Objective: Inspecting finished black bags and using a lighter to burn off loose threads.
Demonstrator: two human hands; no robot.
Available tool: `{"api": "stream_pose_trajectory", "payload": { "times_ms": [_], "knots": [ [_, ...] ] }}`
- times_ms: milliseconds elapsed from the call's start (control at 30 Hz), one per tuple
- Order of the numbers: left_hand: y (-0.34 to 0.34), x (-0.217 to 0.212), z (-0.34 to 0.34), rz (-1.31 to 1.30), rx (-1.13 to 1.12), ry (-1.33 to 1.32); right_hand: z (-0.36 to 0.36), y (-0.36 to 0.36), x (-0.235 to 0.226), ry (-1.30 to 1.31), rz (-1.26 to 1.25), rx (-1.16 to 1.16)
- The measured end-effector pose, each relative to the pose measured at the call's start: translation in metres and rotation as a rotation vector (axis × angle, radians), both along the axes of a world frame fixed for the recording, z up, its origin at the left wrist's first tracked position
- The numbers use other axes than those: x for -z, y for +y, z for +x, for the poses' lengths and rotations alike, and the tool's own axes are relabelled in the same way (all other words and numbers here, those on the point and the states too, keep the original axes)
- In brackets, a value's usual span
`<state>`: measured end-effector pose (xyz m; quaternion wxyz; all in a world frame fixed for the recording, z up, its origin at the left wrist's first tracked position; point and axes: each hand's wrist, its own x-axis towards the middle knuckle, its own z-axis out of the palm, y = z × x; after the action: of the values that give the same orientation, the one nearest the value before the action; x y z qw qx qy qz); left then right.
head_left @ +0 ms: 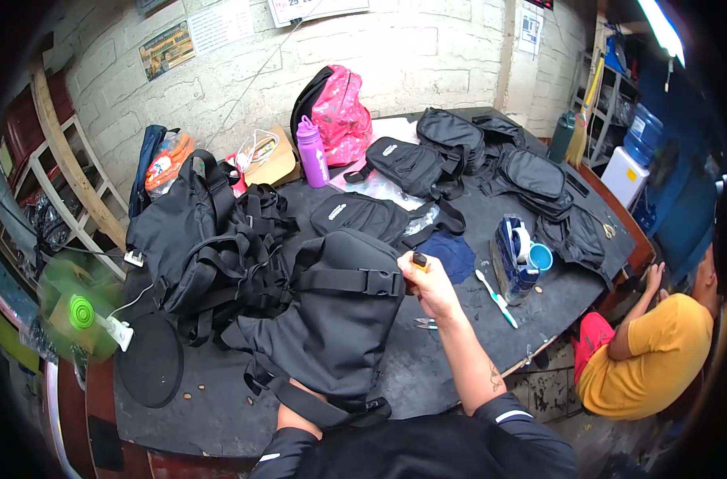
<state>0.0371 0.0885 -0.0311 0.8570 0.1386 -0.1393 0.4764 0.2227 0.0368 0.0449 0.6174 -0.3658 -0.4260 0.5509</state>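
In the head view, a large black bag [339, 327] is at the near edge of the dark surface [431, 383], in front of the person, its wide strap [325, 281] running across it to a buckle [379, 283]; the right hand [430, 286] is at the bag's upper right side, its grip closed around a small black-and-yellow object [418, 261]; the left forearm [298, 413] goes in under the bag's lower straps, its hand hidden, so I cannot tell the state of that grip; just right of the bag lie a dark blue cloth [451, 254] and a toothbrush [496, 298]; beyond the toothbrush stands a holder [507, 267] with a blue cup [541, 257]; farther back are a purple bottle [312, 152] and a pink backpack [345, 104]; at left lies a round black disc [150, 363], near a green fan [82, 311]; at right sits a person in a yellow shirt [651, 359].
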Motion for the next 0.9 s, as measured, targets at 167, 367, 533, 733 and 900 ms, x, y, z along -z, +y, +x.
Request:
{"api": "stream_pose_trajectory", "payload": {
  "times_ms": [167,367,533,733,900],
  "knots": [
    [-0.012,0.011,-0.006,-0.043,-0.013,0.008,0.008,0.046,0.003,0.307,0.031,0.463],
    [-0.016,0.019,-0.023,-0.078,-0.034,0.032,0.053,0.051,0.048,0.072,-0.079,0.421],
    [0.000,0.028,-0.043,0.065,-0.160,0.049,0.057,0.008,0.111,-0.877,-0.163,0.570],
    [0.001,-0.016,-0.022,-0.003,-0.120,-0.047,0.034,-0.015,0.041,-0.952,0.480,0.865],
    [-0.006,-0.057,-0.013,-0.080,0.041,0.173,-0.007,-0.043,-0.071,-1.347,0.951,0.211]
  ]
}}
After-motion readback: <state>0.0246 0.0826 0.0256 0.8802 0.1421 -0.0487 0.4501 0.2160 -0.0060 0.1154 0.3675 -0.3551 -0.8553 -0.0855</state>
